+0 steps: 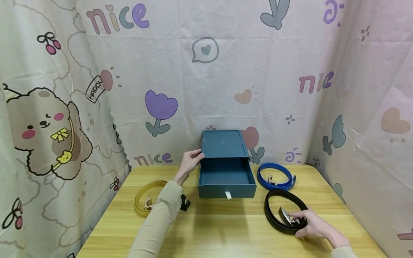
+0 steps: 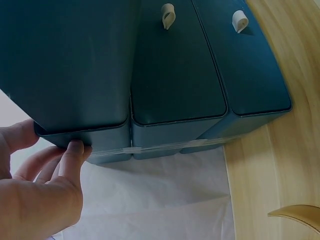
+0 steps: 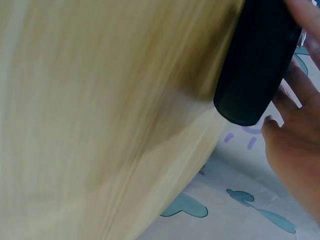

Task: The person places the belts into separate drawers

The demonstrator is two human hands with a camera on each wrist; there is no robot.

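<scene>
In the head view a dark teal drawer box [image 1: 222,143] stands at the table's back edge, its top drawer [image 1: 211,191] pulled out and a white loop on its front. My left hand [image 1: 188,163] holds the box's upper left edge, fingers bent against the side in the left wrist view. At the right front my right hand [image 1: 314,225] grips a coiled black belt [image 1: 270,211], with fingers inside the coil by its silver buckle [image 1: 285,216] and thumb on the outside. The right wrist view shows the belt's black outer face [image 3: 255,65] beside the thumb.
A coiled blue belt [image 1: 260,181] lies behind the black one. On the left is a coiled tan belt [image 1: 139,196], with a small black item [image 1: 185,203] partly behind my left sleeve. A printed curtain [image 1: 206,82] hangs around the wooden table [image 1: 222,229].
</scene>
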